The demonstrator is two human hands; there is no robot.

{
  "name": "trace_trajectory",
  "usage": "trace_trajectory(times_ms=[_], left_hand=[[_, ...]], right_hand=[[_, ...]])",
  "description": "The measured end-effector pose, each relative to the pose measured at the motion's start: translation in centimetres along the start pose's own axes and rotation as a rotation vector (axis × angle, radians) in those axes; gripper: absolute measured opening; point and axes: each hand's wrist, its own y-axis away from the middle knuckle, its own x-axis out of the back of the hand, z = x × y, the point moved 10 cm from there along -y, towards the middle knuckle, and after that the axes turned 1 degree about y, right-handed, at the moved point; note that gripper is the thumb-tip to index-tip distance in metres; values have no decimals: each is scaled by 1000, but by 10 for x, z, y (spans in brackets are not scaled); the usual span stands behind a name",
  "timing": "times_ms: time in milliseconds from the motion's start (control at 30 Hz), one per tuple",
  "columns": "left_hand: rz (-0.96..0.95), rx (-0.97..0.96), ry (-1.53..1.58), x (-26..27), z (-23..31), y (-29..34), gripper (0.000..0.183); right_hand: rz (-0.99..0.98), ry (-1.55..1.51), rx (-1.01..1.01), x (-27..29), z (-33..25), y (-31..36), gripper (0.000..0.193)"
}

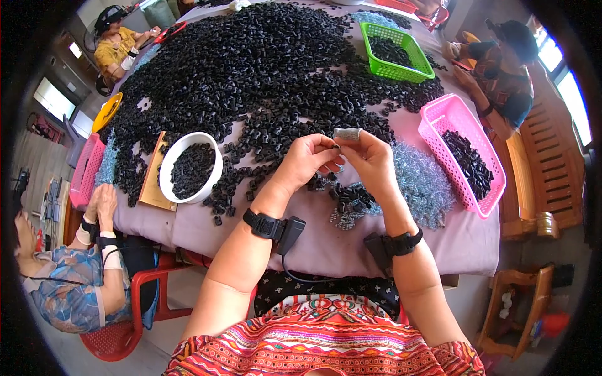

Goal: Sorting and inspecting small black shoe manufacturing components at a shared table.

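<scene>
My left hand and my right hand meet over the near part of the table, fingertips pinched together. Between them is a small black plastic piece, mostly covered by the fingers. A grey cover wraps one finger of my right hand. Just below the hands lie a few black pieces mixed with clear ones. Beside my right hand spreads a heap of small clear plastic pieces. Beyond both hands rises a large pile of black plastic pieces.
A white bowl of black pieces stands left, by a wooden board. At right are a pink basket and a green basket holding black pieces. Co-workers sit around the cloth-covered table. Each of my wrists carries a strapped device.
</scene>
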Motion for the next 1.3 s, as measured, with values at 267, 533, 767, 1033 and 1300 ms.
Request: trace_trajectory(times_ms=[267,533,767,1033,1300], left_hand=[[67,-27,4,10,-1,-4,16],[119,-111,-115,17,6,-3,15],[242,-258,-167,20,25,4,14],[266,-348,-372,22,33,6,13],[192,-234,-331,15,20,2,17]], right_hand=[[-31,91,55,-1,6,-2,22],[3,392,-38,-1,29,-5,16],[-151,741,192,-25,13,-3,16],[-182,786,275,-32,5,4,22],[89,202,21,8,7,-2,15]])
